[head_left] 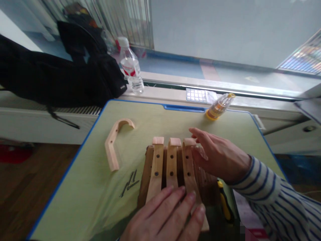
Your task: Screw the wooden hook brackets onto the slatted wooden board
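Note:
Three pale wooden hooks [172, 164] stand side by side on a dark brown wooden board [143, 187], with dark screw heads showing in each. My left hand [168, 216] lies over their lower ends, palm down with fingers stretched out. At the right-hand hook's curled top is my right hand [218, 155], its fingers extended beside the hook and partly hidden. A fourth, loose wooden hook [112, 144] with two holes lies on the table to the left. Several long dark screws [130, 182] rest beside the board. To the right lies a yellow-and-black screwdriver [225, 204].
The light green table [100, 204] has a blue rim. A clear bottle with a yellow cap [218, 107] stands at its far edge. Beyond, on the sill, are a water bottle [131, 68] and a black bag [100, 73]. White paper [247, 211] lies at lower right.

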{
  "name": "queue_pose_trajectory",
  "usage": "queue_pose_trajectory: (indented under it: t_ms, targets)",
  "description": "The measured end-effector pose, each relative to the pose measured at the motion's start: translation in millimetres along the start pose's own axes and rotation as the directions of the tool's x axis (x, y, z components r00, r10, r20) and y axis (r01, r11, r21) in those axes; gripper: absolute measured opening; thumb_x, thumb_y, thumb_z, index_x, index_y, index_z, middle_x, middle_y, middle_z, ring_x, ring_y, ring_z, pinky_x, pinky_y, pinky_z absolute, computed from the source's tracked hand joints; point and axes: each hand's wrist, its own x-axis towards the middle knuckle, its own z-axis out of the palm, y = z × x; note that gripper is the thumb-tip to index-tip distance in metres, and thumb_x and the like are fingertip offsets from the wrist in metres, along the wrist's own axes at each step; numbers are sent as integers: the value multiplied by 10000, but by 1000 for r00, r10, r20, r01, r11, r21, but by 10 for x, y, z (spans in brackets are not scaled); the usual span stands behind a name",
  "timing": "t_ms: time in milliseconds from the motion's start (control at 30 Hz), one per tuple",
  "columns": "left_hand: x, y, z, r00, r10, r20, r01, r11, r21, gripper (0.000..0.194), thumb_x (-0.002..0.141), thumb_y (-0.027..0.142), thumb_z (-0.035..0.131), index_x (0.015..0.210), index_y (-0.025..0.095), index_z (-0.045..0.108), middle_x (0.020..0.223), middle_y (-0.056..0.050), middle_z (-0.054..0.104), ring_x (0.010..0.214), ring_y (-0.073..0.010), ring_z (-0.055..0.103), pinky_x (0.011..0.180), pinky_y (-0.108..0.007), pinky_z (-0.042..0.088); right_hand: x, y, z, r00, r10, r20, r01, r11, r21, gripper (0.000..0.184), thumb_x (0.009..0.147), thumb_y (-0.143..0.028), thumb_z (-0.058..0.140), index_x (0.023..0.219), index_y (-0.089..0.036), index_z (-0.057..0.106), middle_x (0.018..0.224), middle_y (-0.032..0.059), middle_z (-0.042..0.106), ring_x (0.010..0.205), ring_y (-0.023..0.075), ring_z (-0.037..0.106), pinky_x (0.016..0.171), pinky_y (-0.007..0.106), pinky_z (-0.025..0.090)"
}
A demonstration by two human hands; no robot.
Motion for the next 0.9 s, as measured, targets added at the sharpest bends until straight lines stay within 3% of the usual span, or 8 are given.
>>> queue_pose_trajectory:
  t_ms: [100,167,200,333,567,800,900]
  targets:
    - [-8,40,-79,997,-29,-65,29,1000,-12,243,935,240,447,1092,231,632,1058,25,694,998,-100,628,955,-224,475,-84,-35,-130,999,7,-46,-9,999,-45,489,801,-225,501,1251,-69,396,1092,174,627,952,236,620,782,374,522]
    - [-44,86,-144,970,-58,-236,60,998,1,274,942,336,419,1030,218,650,1005,31,707,977,-103,630,940,-217,476,-149,-76,-232,996,18,-86,-26,995,-92,441,800,-215,504,1218,-91,441,1085,156,631,966,232,614,805,379,516]
    - [-75,113,-185,963,-86,-255,90,996,4,278,928,369,443,1007,203,652,998,26,709,979,-110,628,935,-216,475,-180,-104,-284,995,22,-101,-33,994,-108,403,804,-211,506,1191,-103,468,1081,144,631,965,227,612,810,374,513]
    - [-287,231,-402,915,-294,-275,312,950,20,142,877,237,538,953,197,651,890,32,716,872,-90,636,895,-197,459,-284,-272,-476,988,24,-154,-44,991,-128,255,841,-227,498,1080,-147,539,1029,105,637,914,208,614,791,363,508]
    - [-794,269,-675,852,-491,-180,518,839,165,231,913,279,449,907,153,643,870,-44,696,808,-164,642,803,-311,490,-387,-747,-667,992,-66,-106,60,996,-60,149,874,-218,461,971,-185,568,920,63,640,803,168,611,728,325,499]
    - [-1206,173,-595,741,-666,-84,667,717,204,263,890,340,460,953,159,639,928,-69,695,862,-200,647,800,-329,509,-541,-1374,-772,972,-134,-196,127,991,-46,150,870,-208,490,1002,-192,561,947,60,642,834,168,600,754,315,485]
    - [-1279,149,-551,698,-716,-1,705,687,177,244,890,338,465,945,172,635,935,-63,687,868,-194,640,782,-313,511,-630,-1682,-753,968,-135,-212,125,990,-63,129,859,-186,503,972,-191,565,880,52,647,753,162,599,671,301,479]
